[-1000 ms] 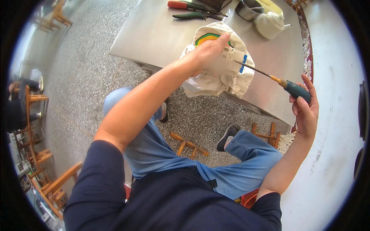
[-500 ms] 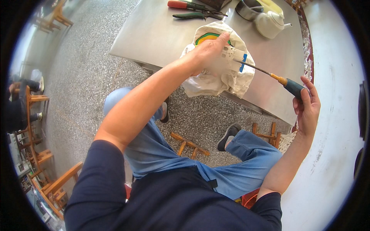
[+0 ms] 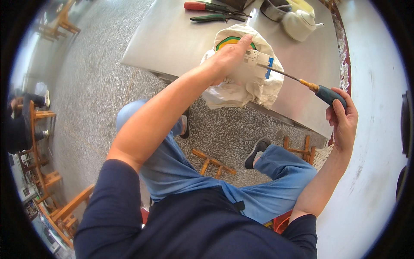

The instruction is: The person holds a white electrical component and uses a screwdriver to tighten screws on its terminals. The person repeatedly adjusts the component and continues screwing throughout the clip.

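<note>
My left hand [image 3: 233,58] grips a white boxy electrical part [image 3: 257,59] with a blue strip along its right end. A pale cloth bag [image 3: 271,88] with a green and yellow print lies crumpled under it at the table's near edge. My right hand [image 3: 343,118] is closed round the dark green handle of a screwdriver [image 3: 329,96], its fingertips near the butt end. The shaft points left, and its tip meets the right side of the white part; how deep it sits I cannot tell. My left fingers under the part are partly hidden and blurred.
On the metal table [image 3: 172,43] lie red-handled pliers [image 3: 202,6] and green-handled cutters [image 3: 211,18]. A metal pot [image 3: 274,9] and a cream teapot [image 3: 299,25] stand at the back right. A white wall [image 3: 366,164] runs along my right; wooden stools [image 3: 213,163] stand below.
My right fingers have curled more closely over the screwdriver handle. The view has shifted slightly, while the left hand keeps its hold on the white part.
</note>
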